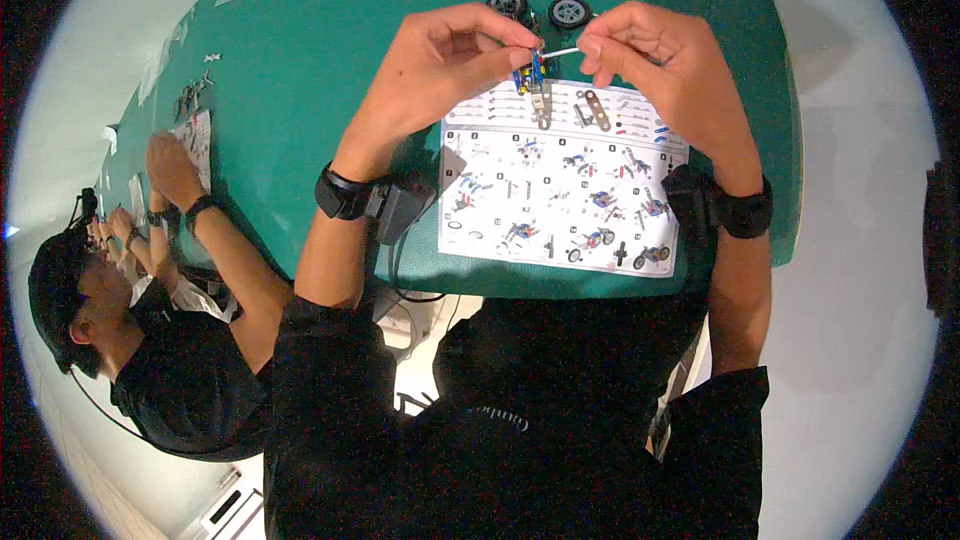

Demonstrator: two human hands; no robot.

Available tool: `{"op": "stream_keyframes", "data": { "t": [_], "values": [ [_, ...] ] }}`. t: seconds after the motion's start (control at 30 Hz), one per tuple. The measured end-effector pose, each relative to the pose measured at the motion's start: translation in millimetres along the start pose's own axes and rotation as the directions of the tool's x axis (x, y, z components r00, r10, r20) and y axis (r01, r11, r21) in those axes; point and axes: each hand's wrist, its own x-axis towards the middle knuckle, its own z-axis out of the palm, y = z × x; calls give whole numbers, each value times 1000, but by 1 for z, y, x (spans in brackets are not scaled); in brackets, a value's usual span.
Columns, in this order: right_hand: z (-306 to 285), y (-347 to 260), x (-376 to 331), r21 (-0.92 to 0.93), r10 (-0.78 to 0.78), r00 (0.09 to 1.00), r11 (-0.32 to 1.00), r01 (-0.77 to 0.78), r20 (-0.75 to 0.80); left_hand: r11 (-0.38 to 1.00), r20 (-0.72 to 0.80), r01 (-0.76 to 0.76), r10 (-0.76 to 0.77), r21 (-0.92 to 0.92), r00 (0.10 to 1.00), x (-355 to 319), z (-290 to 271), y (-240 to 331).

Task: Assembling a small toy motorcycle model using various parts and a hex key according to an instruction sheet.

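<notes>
Small metal assembly above instruction sheet, near wheels

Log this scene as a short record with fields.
left hand: pinches a small blue and metal assembly
right hand: holds a thin white rod against the assembly
under the hands: instruction sheet on a green table
on the sheet: loose metal strip
beyond the hands: two black wheels
nearby: another person works on the left
</notes>
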Motion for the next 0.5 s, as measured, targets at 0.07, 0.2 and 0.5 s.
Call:
{"op": "stream_keyframes", "data": {
  "t": [0.07, 0.2, 0.5],
  "values": [
    [0, -5, 0, 6, 9, 1000, 1000, -9, 2, 1000, 16, 0, 0, 0, 1000, 0, -1, 0],
    [-1, 1, 1, 70, 6, 1000, 998, -7, 2, 1000, 23, -10, 10, -13, 1000, 0, 0, 0],
    [1, -2, 1, 88, 26, 1000, 996, -27, 12, 1000, 14, 8, -8, -29, 1000, -1, 0, -2]
  ]
}}
